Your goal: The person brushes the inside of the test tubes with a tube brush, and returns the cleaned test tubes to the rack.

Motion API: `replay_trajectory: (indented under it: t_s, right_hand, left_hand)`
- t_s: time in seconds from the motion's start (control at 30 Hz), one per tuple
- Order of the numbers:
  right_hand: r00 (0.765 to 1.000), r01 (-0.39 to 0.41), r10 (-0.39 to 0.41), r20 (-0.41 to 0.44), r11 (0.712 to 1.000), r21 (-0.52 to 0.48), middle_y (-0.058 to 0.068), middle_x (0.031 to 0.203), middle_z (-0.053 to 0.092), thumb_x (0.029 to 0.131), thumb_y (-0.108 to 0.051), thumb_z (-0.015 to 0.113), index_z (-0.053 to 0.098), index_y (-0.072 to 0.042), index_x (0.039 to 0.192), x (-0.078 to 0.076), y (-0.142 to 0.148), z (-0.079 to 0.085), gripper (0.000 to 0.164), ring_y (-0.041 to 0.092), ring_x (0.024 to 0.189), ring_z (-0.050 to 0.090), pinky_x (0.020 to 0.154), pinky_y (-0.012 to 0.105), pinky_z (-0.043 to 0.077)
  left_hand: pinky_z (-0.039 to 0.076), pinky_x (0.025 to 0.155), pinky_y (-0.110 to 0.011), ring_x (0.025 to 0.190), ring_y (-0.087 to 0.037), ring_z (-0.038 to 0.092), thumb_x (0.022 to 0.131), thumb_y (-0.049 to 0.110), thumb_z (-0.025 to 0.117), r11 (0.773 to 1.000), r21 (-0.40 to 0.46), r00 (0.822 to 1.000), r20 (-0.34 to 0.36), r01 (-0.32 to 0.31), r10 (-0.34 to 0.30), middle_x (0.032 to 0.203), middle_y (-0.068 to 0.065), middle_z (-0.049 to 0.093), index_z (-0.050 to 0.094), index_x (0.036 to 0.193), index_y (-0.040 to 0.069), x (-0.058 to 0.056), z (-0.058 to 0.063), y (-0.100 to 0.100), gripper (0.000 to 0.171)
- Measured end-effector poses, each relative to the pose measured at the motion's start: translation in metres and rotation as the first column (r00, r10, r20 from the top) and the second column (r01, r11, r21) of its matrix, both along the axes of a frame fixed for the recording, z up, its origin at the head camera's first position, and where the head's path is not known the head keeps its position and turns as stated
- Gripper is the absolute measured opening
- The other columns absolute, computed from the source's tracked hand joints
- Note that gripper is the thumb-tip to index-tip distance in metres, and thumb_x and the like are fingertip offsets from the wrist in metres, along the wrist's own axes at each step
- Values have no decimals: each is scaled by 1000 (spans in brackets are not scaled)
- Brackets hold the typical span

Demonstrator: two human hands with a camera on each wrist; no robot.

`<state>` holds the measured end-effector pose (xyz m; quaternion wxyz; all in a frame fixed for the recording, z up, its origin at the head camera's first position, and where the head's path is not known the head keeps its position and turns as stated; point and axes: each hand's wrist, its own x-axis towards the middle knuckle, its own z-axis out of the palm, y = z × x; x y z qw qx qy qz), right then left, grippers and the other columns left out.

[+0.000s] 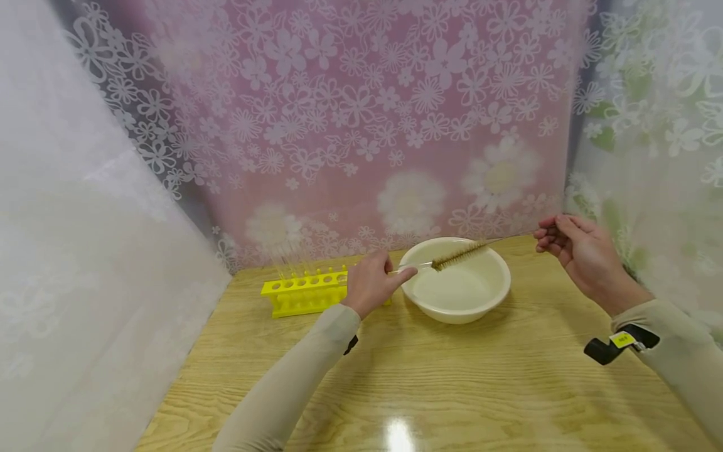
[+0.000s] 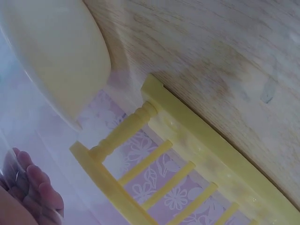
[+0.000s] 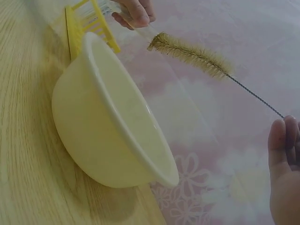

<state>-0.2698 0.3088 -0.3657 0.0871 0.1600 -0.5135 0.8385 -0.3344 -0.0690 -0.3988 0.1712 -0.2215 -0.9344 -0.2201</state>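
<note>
My left hand (image 1: 369, 284) holds a clear glass test tube (image 3: 146, 32), its mouth pointing right over the basin. A test tube brush (image 1: 460, 256) with tan bristles lies in line with the tube, its bristle tip right at the tube's mouth. By the far end of its twisted wire handle (image 3: 255, 96), my right hand (image 1: 584, 258) pinches the brush between thumb and fingers. Below the brush stands a cream plastic basin (image 1: 452, 315). The left wrist view shows part of the left hand (image 2: 28, 190) at the lower left, curled around the clear tube.
A yellow test tube rack (image 1: 299, 307) stands left of the basin, partly behind the left hand. Several clear tubes (image 1: 289, 260) stand upright at its back left. Patterned curtains (image 1: 350, 94) enclose the wooden table (image 1: 440, 383) at the back and sides.
</note>
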Motion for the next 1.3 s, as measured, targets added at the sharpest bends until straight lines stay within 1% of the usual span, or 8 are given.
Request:
replay_trajectory:
  t_s: [0.23,0.4,0.6,0.7,0.87,1.03,1.17,1.3]
  right_hand:
    - [1000,3,-3,7,1000,-25,10,100,67,106,-21,48,62,3,117,1,7,-3,30,17,89,66,78,26,57]
    - [1000,-14,15,11,999,-47,11,103,67,105,-20,50,62,4,118,3,9,-2,30,19,92,67,80,27,57]
    - [998,-68,67,-10,997,-29,14,103,70,106,-16,48,64,6,117,6,10,1,30,20,90,69,80,29,58]
    - [998,-68,68,7,998,10,14,102,70,106,-17,48,66,6,115,8,7,2,30,20,88,69,79,29,58]
    - [995,-61,52,81,991,123,9,104,70,106,-23,50,67,1,114,8,-3,2,30,17,89,68,80,28,58]
    - [994,-20,-3,107,977,212,7,99,72,105,-26,51,70,-3,112,7,-11,5,30,15,85,68,76,27,58]
    - [991,-14,-29,133,949,315,5,93,74,106,-27,51,71,-5,109,5,-18,7,30,15,79,69,73,28,58]
    - [986,-36,-30,163,920,390,4,91,72,107,-29,49,68,-2,112,2,-26,6,34,15,79,68,72,27,58]
  left_hand:
    - [34,50,-31,53,-13,46,86,80,51,1000,24,999,41,0,-1,66,4,50,50,78,21,3,2,5,60]
    - [34,50,-31,52,-14,46,86,83,48,999,34,999,47,6,-8,65,4,50,50,78,22,4,4,8,62]
    - [35,52,-32,53,-14,46,87,81,48,999,38,998,65,-20,18,65,4,52,51,79,22,4,5,7,60]
    - [33,50,-31,51,-14,45,87,81,50,999,34,998,58,-16,14,64,4,50,50,78,22,5,5,9,59]
    - [29,48,-29,49,-13,41,87,81,49,1000,28,1000,22,-1,1,62,4,47,49,77,21,7,5,14,60]
    - [26,46,-29,47,-13,37,88,79,51,999,32,1000,0,-4,4,60,4,45,47,77,21,8,5,14,59]
    - [26,46,-28,47,-13,37,89,76,53,999,35,1000,-10,0,1,61,4,44,46,76,21,8,4,13,57]
    - [26,45,-28,48,-13,39,88,76,54,999,37,1000,-8,3,-2,62,3,46,47,77,20,10,5,14,57]
